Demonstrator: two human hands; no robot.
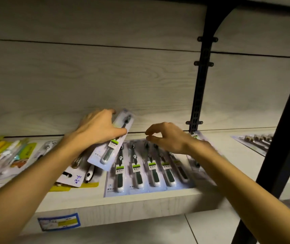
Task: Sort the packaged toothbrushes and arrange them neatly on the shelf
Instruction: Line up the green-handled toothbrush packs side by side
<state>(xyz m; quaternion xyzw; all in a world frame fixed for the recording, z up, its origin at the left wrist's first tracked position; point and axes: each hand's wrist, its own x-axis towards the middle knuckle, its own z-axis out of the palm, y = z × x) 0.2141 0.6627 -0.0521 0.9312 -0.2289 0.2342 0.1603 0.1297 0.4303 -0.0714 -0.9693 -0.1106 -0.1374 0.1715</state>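
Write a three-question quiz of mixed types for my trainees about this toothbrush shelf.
1. True or false: the left hand holds a pack.
2. The row of green-handled packs lies: A) on the shelf B) on the floor C) in a basket.
3. Fill in: the right hand hovers over the row, holding ____.

Key: 1 true; 2 A; 3 nothing.

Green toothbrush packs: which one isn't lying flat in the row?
The pack gripped by the left hand, lifted and tilted at the row's left end; the other packs lie flat.
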